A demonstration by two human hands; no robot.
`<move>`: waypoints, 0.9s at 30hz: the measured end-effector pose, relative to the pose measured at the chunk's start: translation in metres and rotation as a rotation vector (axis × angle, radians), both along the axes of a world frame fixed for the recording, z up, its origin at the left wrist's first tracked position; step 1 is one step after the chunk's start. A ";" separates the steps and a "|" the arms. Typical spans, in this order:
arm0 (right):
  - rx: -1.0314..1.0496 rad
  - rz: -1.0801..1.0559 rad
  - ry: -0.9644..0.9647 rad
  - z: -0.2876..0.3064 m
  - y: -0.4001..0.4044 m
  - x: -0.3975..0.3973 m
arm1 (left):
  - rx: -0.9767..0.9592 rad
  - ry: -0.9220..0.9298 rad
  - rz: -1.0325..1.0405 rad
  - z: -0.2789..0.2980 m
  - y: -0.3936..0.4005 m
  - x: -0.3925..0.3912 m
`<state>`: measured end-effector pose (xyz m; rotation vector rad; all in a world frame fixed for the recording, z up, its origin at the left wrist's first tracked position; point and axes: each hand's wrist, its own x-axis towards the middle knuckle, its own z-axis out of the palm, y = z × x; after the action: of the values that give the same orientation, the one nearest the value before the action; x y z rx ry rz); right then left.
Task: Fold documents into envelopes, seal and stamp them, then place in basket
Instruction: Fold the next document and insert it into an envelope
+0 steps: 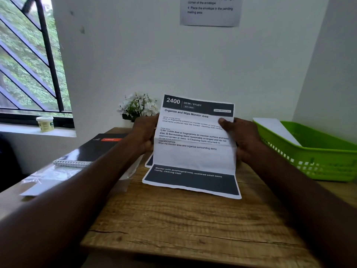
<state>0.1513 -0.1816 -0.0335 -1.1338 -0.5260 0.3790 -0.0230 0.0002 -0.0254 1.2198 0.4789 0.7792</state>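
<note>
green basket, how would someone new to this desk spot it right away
Start at the wooden desk and look to its right end, by the white wall. The green basket sits there, right of the printed sheet the hands hold. It is the only bright green thing, with slotted sides and a white sheet inside.

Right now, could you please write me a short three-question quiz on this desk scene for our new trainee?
1. True or false: both the left hand and the right hand grip the printed document.
2. Where does the green basket stand relative to the document?
A. Left
B. Right
C. Behind
3. Fill in: the document's bottom edge rests on the wooden ____.

Key: 1 true; 2 B; 3 desk.
</note>
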 end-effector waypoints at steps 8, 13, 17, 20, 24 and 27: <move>-0.058 -0.064 -0.118 0.000 -0.002 -0.006 | 0.138 0.006 -0.123 0.001 0.009 0.002; -0.194 -0.228 -0.206 -0.001 -0.005 -0.004 | 0.148 0.008 0.012 -0.002 0.010 0.004; -0.190 -0.210 -0.179 0.001 -0.008 -0.007 | 0.145 -0.023 0.064 -0.004 0.016 0.005; -0.176 -0.179 -0.186 0.003 -0.007 -0.011 | 0.141 -0.027 0.099 -0.004 0.017 0.006; -0.123 -0.178 -0.120 0.006 -0.009 -0.014 | 0.147 -0.023 0.143 -0.003 0.021 0.011; -0.113 -0.179 -0.085 0.007 -0.012 -0.015 | 0.127 -0.027 0.175 -0.003 0.023 0.011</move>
<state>0.1367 -0.1932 -0.0269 -1.3003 -0.4774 0.2080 -0.0117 0.0229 -0.0284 1.2945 0.5250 0.9865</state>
